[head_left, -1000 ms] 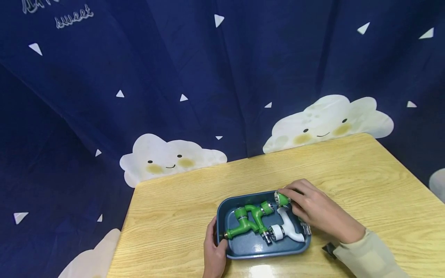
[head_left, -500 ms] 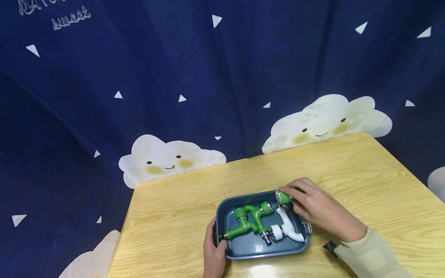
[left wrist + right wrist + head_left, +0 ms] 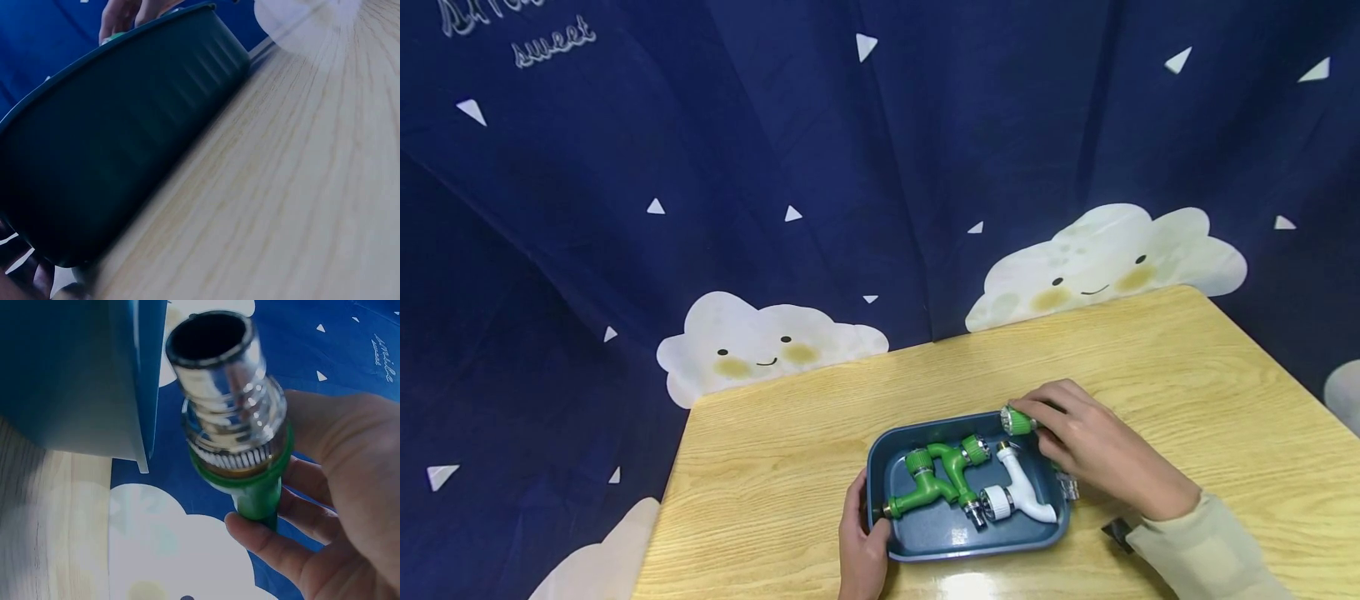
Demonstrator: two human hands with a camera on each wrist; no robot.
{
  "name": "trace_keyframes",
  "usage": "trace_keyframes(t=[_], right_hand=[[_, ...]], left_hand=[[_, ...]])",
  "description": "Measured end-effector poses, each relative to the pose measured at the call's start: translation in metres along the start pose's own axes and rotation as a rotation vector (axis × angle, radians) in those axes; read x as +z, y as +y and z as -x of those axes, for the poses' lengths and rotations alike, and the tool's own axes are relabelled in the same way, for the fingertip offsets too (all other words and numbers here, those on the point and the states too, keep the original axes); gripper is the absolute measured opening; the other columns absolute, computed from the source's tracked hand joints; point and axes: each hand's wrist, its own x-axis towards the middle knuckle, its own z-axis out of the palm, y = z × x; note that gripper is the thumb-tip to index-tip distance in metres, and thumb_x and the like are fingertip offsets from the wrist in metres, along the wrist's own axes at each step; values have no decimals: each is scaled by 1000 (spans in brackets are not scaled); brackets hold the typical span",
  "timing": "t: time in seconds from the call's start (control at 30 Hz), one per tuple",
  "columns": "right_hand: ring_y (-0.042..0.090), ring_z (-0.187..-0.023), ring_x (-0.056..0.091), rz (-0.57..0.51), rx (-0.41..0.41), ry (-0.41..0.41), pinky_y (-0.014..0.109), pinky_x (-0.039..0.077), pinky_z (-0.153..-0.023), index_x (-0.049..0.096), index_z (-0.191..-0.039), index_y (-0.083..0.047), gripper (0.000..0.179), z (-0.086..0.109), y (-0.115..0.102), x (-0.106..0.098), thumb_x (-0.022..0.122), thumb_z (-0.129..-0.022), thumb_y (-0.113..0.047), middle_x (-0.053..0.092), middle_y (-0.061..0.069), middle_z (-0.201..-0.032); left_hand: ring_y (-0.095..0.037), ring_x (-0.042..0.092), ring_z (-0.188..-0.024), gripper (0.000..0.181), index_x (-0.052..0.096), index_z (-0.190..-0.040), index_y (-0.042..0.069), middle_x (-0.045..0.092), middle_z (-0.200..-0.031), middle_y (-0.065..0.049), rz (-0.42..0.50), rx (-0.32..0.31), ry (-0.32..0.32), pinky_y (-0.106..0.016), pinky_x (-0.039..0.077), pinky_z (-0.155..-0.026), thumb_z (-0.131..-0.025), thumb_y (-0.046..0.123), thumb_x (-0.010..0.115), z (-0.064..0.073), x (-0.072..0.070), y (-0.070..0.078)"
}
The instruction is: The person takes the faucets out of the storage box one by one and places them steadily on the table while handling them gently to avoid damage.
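Fingers of the right hand (image 3: 1084,437) curl round a green faucet (image 3: 1018,422), lower right; left hand (image 3: 862,546) pinches blue tray (image 3: 925,536), bottom centre.

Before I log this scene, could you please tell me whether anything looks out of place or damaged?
Nothing looks spilled or damaged; only the white tap stands out, by colour, beside green taps in the blue tray.

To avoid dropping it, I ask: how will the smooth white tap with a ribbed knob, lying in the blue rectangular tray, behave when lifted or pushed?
The white tap is probably stiff, given its solid-looking body. Its smooth surface may feel slippery. The ribbed knob and curved spout would likely stop it rolling far.
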Motion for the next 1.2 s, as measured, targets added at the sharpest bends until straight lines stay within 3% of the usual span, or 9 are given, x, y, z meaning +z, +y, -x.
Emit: trace_keyframes(t=[0.8,1.03,1.2], right_hand=[[22,-108,63,8,14,20,41,59,-85,72,-126,-11,51,1,5,-5,79,-77,-4,70,5,-114],[22,-108,63,13,48,6,43,59,-86,72,-126,-10,50,2,7,-8,80,-77,-6,70,5,-113],[24,-109,63,6,54,-2,44,58,-87,71,-127,-11,53,2,8,-10,82,-75,-5,70,6,-114]], left_hand=[[-13,56,-129,74,51,-147,4,60,-146,-17,-1,10,-6,-8,38,-104,-74,-8,51,0,-1,4],[-12,56,-130,75,52,-147,6,60,-147,-15,-4,-8,-3,-8,38,-104,-74,-8,50,0,0,3],[-18,55,-133,75,52,-148,7,59,-148,-14,-19,-26,-3,-7,37,-104,-74,-7,51,-1,0,4]])
